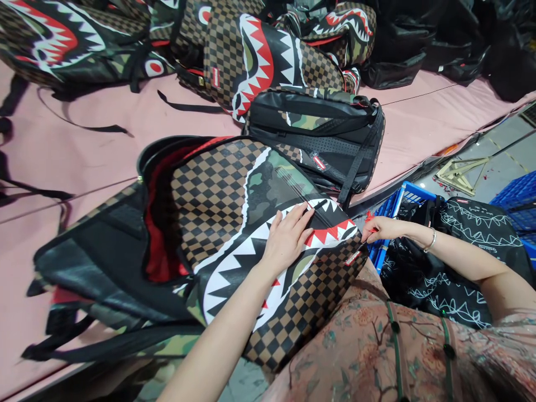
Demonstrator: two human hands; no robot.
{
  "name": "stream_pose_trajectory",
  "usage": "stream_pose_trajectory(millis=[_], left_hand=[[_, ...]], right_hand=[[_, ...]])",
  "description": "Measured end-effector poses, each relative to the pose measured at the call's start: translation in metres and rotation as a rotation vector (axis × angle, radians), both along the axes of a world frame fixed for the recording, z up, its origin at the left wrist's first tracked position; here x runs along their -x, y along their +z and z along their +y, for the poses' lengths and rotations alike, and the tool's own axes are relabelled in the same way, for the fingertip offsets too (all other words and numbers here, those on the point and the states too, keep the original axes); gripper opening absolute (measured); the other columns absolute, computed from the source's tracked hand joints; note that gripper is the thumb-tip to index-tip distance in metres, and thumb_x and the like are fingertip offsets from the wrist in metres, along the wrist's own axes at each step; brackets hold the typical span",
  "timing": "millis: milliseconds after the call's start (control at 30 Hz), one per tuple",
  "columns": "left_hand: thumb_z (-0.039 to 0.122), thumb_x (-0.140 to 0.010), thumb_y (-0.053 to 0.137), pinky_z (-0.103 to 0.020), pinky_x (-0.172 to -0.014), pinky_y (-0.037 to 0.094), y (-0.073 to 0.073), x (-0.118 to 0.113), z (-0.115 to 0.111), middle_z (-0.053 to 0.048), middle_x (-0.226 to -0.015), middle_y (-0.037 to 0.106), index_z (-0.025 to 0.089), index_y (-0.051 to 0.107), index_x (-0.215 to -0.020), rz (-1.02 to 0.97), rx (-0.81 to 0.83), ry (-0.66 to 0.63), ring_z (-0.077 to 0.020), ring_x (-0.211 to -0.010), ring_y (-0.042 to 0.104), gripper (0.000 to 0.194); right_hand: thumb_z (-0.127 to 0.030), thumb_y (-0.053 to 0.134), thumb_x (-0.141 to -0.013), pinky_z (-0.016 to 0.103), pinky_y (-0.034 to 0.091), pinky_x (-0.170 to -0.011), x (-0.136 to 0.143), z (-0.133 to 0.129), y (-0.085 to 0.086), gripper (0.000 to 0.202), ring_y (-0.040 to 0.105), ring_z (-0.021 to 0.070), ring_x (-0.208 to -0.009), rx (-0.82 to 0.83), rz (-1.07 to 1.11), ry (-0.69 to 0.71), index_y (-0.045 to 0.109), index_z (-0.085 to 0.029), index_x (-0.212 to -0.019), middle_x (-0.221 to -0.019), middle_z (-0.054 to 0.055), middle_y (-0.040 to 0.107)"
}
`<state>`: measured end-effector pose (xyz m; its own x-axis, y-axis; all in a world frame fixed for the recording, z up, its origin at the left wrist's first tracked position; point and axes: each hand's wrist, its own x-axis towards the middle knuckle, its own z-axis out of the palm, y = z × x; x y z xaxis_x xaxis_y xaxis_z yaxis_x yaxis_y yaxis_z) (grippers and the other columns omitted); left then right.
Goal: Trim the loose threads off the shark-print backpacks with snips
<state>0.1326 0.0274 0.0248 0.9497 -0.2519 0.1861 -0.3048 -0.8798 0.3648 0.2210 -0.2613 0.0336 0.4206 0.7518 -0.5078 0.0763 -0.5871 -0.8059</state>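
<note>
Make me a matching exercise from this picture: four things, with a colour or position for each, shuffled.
Column one:
1. left hand
2. right hand
3. lining of the open backpack
4. table covering

Column two:
A. pink
B. curled at the backpack's edge
C. red
D. laid across the toothed print

Pairs: 1-D, 2-B, 3-C, 4-A.

Brown and black checkered backpack [221,206], camouflage patch [266,184], white teeth [238,265], red lining [161,262]
</note>
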Motion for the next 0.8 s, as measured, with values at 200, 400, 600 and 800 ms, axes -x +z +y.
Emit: stream_pose_trajectory(millis=[200, 400, 600, 800], left_hand=[[0.035, -0.09, 0.03, -0.051, -0.104, 0.021, 0.002, 0.001, 0.0, -0.009, -0.141, 0.035, 0.023, 0.037, -0.132, -0.009, 0.011, 0.0, -0.0229, -0.128, 0.034, 0.044], [0.034, -0.09, 0.03, -0.051, -0.104, 0.021, 0.001, 0.0, 0.0, -0.009, -0.141, 0.036, 0.023, 0.037, -0.132, -0.012, 0.015, -0.004, -0.023, -0.128, 0.034, 0.044], [0.034, -0.09, 0.031, -0.051, -0.104, 0.021, 0.0, 0.001, 0.0, -0.009, -0.14, 0.036, 0.023, 0.037, -0.132, -0.023, 0.026, -0.002, -0.0231, -0.128, 0.034, 0.044], [0.033, -0.09, 0.031, -0.051, -0.104, 0.022, 0.0, 0.001, 0.001, -0.009, -0.14, 0.036, 0.024, 0.037, -0.132, -0.025, 0.033, 0.0, -0.023, -0.128, 0.035, 0.043]], right_hand=[[-0.028, 0.065, -0.066, 0.021, 0.043, -0.062, 0.0, -0.004, -0.003, 0.025, 0.056, 0.0105, -0.064, 0.003, 0.022, -0.037, 0.07, -0.01, -0.083, -0.074, 0.004, 0.066], [-0.034, 0.069, -0.064, 0.023, 0.045, -0.067, -0.003, -0.01, -0.003, 0.031, 0.058, 0.0122, -0.069, 0.009, 0.058, -0.038, 0.069, -0.011, -0.084, -0.078, 0.005, 0.067], [-0.031, 0.066, -0.066, 0.022, 0.044, -0.065, 0.002, -0.003, -0.003, 0.028, 0.056, 0.011, -0.065, 0.008, 0.003, -0.003, 0.07, -0.01, -0.084, -0.072, 0.003, 0.065], [-0.03, 0.065, -0.067, 0.023, 0.044, -0.066, 0.007, 0.0, -0.002, 0.026, 0.056, 0.0113, -0.066, -0.015, 0.003, -0.008, 0.069, -0.01, -0.084, -0.073, 0.003, 0.065]])
